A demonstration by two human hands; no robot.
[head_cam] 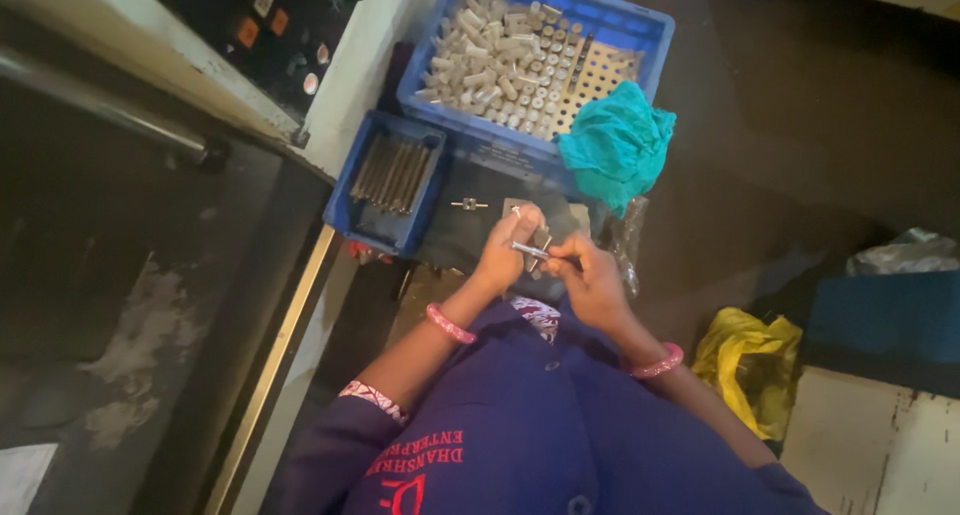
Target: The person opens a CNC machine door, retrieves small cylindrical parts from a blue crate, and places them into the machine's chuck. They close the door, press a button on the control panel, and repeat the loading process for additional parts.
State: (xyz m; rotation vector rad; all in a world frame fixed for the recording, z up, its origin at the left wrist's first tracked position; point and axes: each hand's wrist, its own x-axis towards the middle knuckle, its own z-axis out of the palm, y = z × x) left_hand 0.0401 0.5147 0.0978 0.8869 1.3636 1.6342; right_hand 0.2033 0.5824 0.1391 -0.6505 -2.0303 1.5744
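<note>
My left hand [507, 250] and my right hand [590, 278] meet in front of my chest, both gripping a thin metal rod [529, 248] that lies across the fingers. A small grey metal piece sits under the rod between the two hands. Each wrist wears a pink bangle. Just beyond the hands lies a small cross-shaped metal part [468, 205] on a dark surface.
A large blue crate [640, 27] of several pale cylindrical parts stands ahead, with a teal cloth [617, 143] draped on its corner. A small blue tray [352, 215] holds several metal rods. A machine panel with buttons [268, 15] is at upper left, a yellow bag [748, 365] at right.
</note>
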